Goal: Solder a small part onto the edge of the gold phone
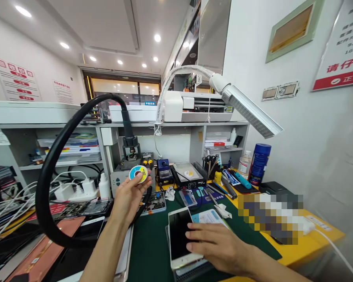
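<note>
My left hand is raised over the bench and pinches a small round spool with a blue and yellow label. What is wound on the spool is hard to make out. My right hand lies with fingers stretched over a white-framed smartphone, its fingertips at the dark screen. The phone rests tilted on a small stack, whose lower items are partly hidden. A printed card or box shows behind my right fingers. Beyond the left hand lies an opened device with exposed parts.
A thick black hose arches at left from a hot-air station. A white lamp overhangs the right side. Tweezers, blue bottle and soldering unit stand around the green mat. Chargers and cables crowd the left.
</note>
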Motion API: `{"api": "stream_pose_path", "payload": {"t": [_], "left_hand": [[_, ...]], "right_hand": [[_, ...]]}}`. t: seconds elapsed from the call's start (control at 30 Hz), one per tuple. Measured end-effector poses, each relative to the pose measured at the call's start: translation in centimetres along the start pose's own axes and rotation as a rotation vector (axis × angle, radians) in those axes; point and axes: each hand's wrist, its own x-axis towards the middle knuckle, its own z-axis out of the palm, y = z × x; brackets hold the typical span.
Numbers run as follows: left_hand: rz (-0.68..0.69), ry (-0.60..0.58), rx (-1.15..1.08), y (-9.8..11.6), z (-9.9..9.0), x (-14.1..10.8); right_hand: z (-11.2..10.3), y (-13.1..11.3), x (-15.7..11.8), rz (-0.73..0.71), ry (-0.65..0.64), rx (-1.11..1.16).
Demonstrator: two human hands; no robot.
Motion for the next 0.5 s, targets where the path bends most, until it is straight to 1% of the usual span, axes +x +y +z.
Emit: {"api": "stream_pose_path", "payload": {"t": [0.13, 0.23, 0.33, 0.4, 0.43, 0.47, 0.5], "left_hand": [[-0.034, -0.022, -0.012, -0.4, 0.6, -0.2], [-0.055, -0.025, 0.001, -0.6, 0.8, -0.3], [-0.06, -0.005, 0.024, -0.9, 0.6, -0.2], [-0.045, 0.026, 0.029, -1.0, 0.4, 0.0], [-0.034, 0.043, 0.027, -1.0, 0.2, 0.1], [-0.023, 0.059, 0.024, -1.0, 0.1, 0.2], [-0.013, 0.073, 0.021, -1.0, 0.0, 0.3]], "right_hand": [[0.1, -0.5, -1.4, 0.01, 0.004, -0.051], [-0.4, -0.8, -1.6, -0.005, -0.043, -0.084], [-1.1, -1.2, -1.5, -0.008, -0.07, -0.065], [-1.4, -1.2, -1.1, 0.006, -0.015, -0.027], [-1.4, -1.0, -0.7, 0.048, 0.037, -0.004], [-1.4, -0.6, 0.0, 0.119, 0.097, 0.03], [-1.2, 0.1, 1.0, 0.268, 0.178, 0.058]]}}
